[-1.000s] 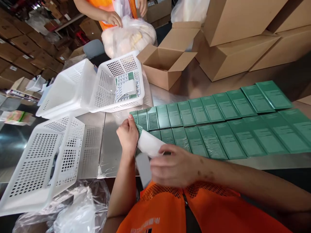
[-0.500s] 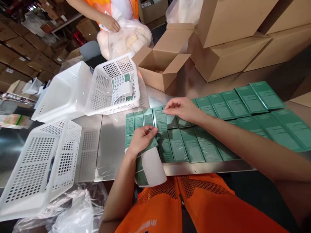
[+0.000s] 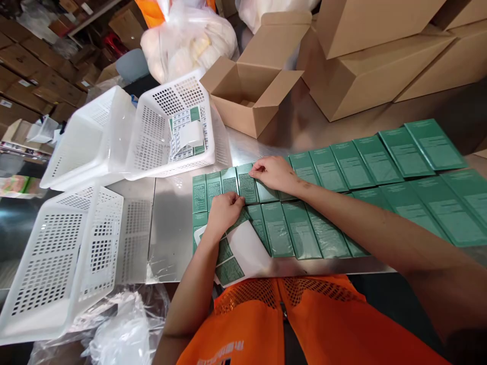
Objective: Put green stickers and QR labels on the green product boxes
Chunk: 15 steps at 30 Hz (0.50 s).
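Two rows of flat green boxes (image 3: pixel 342 197) lie side by side on the steel table (image 3: pixel 171 238). My left hand (image 3: pixel 224 210) is closed on a strip of green labels on white backing paper (image 3: pixel 239 251), which hangs over the table's near edge. My right hand (image 3: pixel 272 173) presses its fingertips on a green box (image 3: pixel 247 183) in the far row, near the left end. Whether a label lies under those fingers is hidden.
Three white perforated baskets stand at the left; the far one (image 3: pixel 167 132) holds more label sheets (image 3: pixel 188 134). An open cardboard box (image 3: pixel 251 94) and stacked closed cartons (image 3: pixel 365 66) sit behind. A full plastic bag (image 3: pixel 186 40) is at the back. Crumpled clear plastic (image 3: pixel 114 334) lies below.
My right hand left the label strip, reached out to the far row of boxes and now presses down on one. My left hand shifted slightly with the strip.
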Each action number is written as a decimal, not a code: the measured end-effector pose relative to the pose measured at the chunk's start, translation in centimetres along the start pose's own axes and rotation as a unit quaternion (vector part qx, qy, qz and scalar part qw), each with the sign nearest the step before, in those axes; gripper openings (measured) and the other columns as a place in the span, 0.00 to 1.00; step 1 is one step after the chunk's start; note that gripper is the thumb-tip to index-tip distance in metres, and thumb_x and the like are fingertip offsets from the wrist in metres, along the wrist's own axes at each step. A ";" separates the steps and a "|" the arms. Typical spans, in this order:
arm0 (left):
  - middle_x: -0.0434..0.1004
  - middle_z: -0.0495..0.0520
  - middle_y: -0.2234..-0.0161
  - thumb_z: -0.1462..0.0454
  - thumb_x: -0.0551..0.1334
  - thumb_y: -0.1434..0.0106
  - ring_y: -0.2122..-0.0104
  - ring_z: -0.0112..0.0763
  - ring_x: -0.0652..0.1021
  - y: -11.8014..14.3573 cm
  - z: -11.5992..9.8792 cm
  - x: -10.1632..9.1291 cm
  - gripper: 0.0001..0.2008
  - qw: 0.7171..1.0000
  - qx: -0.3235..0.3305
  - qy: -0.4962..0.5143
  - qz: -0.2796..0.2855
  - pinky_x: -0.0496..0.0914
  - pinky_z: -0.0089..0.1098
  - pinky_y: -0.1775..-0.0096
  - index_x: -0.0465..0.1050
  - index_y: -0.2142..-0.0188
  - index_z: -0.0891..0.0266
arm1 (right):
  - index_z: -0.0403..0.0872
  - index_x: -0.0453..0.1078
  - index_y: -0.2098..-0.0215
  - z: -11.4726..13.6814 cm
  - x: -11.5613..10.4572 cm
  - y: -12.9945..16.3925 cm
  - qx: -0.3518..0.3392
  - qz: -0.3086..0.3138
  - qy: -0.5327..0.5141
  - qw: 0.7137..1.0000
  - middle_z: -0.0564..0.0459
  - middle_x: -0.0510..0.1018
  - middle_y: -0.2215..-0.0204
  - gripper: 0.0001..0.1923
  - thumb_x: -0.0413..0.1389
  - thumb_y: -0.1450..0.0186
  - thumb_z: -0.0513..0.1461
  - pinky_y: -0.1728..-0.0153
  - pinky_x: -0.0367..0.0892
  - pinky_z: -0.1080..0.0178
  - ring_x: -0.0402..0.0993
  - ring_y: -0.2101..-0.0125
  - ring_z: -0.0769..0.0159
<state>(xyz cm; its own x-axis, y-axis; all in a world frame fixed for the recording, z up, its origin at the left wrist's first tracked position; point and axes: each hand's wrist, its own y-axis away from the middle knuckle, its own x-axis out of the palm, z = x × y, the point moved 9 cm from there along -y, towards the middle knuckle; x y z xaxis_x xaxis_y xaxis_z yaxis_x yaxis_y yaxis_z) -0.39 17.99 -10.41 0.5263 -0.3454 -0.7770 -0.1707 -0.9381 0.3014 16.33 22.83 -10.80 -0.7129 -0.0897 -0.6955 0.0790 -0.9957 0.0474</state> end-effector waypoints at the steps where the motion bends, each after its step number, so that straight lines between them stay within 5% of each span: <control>1: 0.61 0.46 0.84 0.61 0.59 0.38 0.78 0.32 0.64 0.0 0.0 0.0 0.14 1.000 -0.004 -0.005 0.002 0.55 0.32 0.70 0.70 0.79 0.59 | 0.47 0.81 0.67 0.0 0.0 0.0 -0.002 0.001 0.005 1.000 0.51 0.84 0.66 0.09 0.60 0.37 0.43 0.68 0.61 0.62 0.77 0.66 0.60; 15: 0.64 0.48 0.83 0.62 0.60 0.39 0.76 0.34 0.68 -0.7 -0.1 0.3 0.14 0.999 -0.021 -0.018 0.028 0.58 0.33 0.70 0.71 0.80 0.59 | 0.48 0.80 0.67 0.4 -0.1 0.4 0.016 -0.007 0.048 0.999 0.52 0.83 0.65 0.08 0.59 0.36 0.42 0.67 0.61 0.62 0.76 0.65 0.60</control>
<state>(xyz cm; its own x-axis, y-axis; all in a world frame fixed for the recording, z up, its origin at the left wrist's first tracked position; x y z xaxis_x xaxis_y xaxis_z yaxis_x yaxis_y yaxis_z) -0.03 18.55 -10.80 0.4858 -0.3991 -0.7776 -0.1632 -0.9154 0.3679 16.11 22.42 -10.41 -0.6429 -0.0750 -0.7623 0.0454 -0.9972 0.0597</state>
